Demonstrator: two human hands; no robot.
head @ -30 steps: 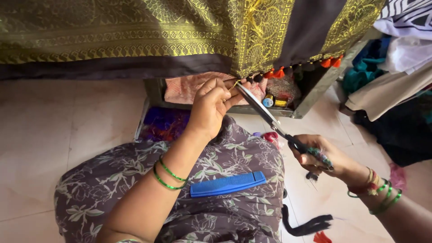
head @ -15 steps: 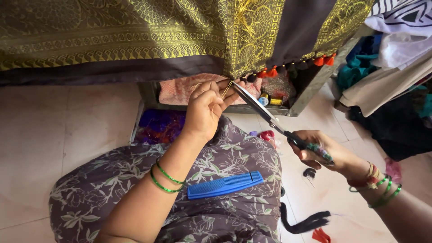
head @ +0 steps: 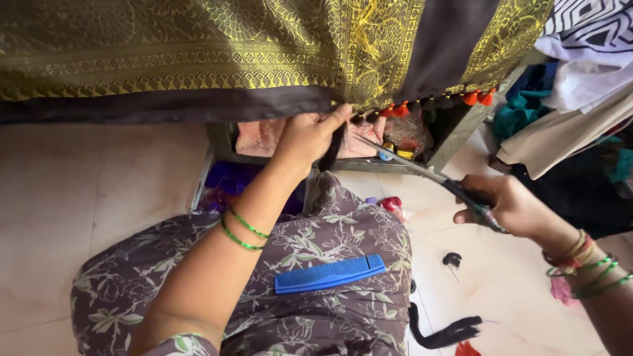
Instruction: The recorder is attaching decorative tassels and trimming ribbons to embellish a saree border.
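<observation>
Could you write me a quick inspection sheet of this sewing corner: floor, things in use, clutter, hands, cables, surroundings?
Surface: pale tiled floor; patterned lap cloth.
Job's things: gold-and-dark brocade fabric with orange and dark tassels; scissors; dark tassel thread.
Clutter: blue comb on the lap; black thread bundle and small black trimming on the floor.
Grips: left hand pinches the tassel thread at the fabric edge; right hand holds the scissors, blades slightly apart.
Cables: nothing seen.
Surroundings: open box of sewing bits; piled clothes.
</observation>
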